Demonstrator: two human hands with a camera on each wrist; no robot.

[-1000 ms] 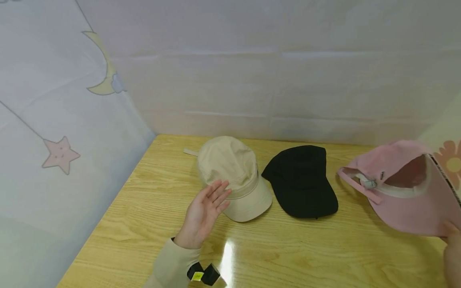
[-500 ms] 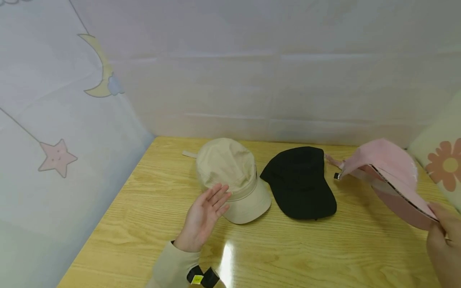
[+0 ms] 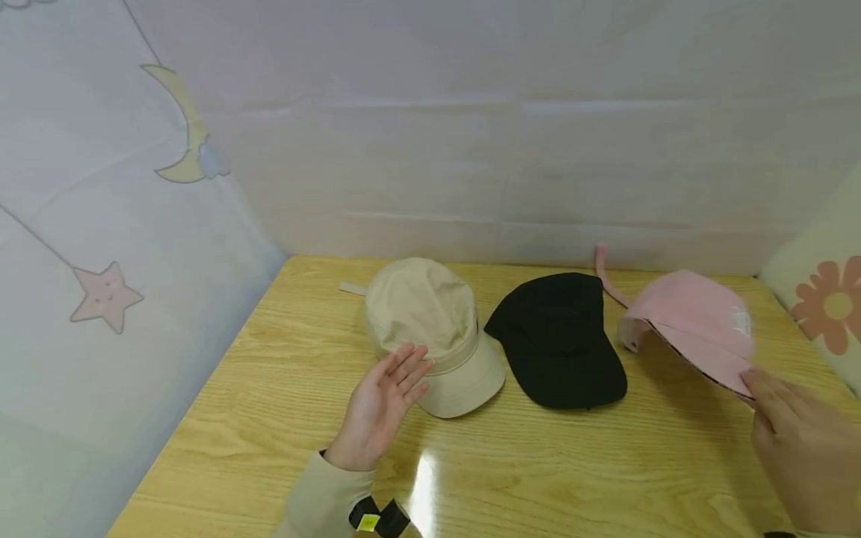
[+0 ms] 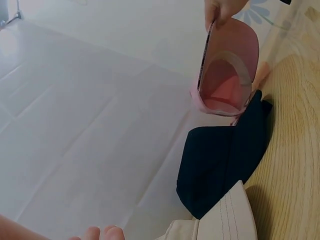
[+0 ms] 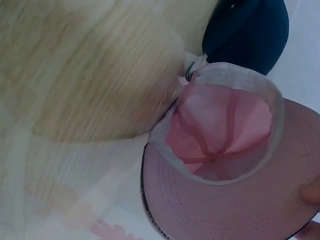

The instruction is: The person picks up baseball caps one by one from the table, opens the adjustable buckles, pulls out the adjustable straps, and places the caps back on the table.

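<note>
At the right of the head view, my right hand [image 3: 800,441] pinches the brim of a pink cap [image 3: 693,314], which is tilted with its brim lifted off the table. The right wrist view looks into the underside of the pink cap [image 5: 225,130], with the thumb against its brim. My left hand [image 3: 383,403] is held palm up with straight fingers and holds nothing. It overlaps the near side of a beige cap [image 3: 420,306]; whether they touch I cannot tell. Between the beige and pink caps lies a black cap [image 3: 561,344], brim toward me.
The caps stand in a row on a wood-grain table [image 3: 538,478]. A pale cloth backdrop [image 3: 417,149] rises behind its far edge, printed with a moon, a star [image 3: 107,295] and a flower [image 3: 837,302]. A pink strap [image 3: 605,280] trails from the pink cap near the black one.
My right hand has moved left with the pink cap and turned it, so its crown now faces up rather than its inside showing. The left hand has stayed still.
</note>
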